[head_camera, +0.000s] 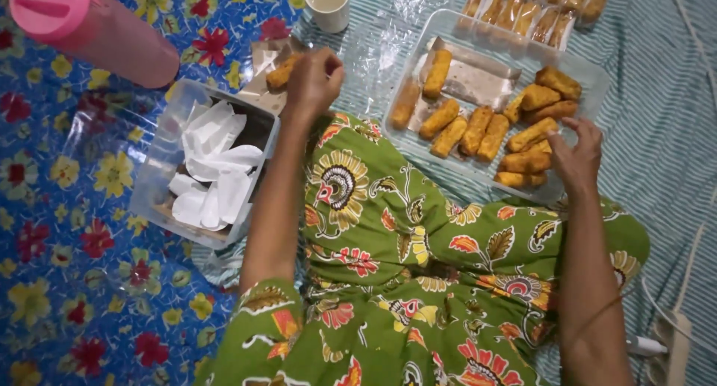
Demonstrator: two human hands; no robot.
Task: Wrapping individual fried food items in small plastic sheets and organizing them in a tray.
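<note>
My left hand point(314, 79) reaches forward and its curled fingers touch a golden fried roll point(282, 73) lying on a sheet of paper point(263, 61). My right hand point(576, 156) hovers with fingers spread over the near right corner of a clear plastic tray point(597, 72), just above several fried rolls point(526, 162). More rolls point(463, 128) lie in the tray's middle on a brown paper liner. My lap is covered by a green flowered dress point(403, 236).
A clear box point(153, 173) of white folded papers stands at the left. A pink bottle point(89, 27) lies at the top left, a white cup point(328, 3) at the top. Wrapped rolls point(538, 5) sit beyond the tray. A power strip point(676, 341) lies bottom right.
</note>
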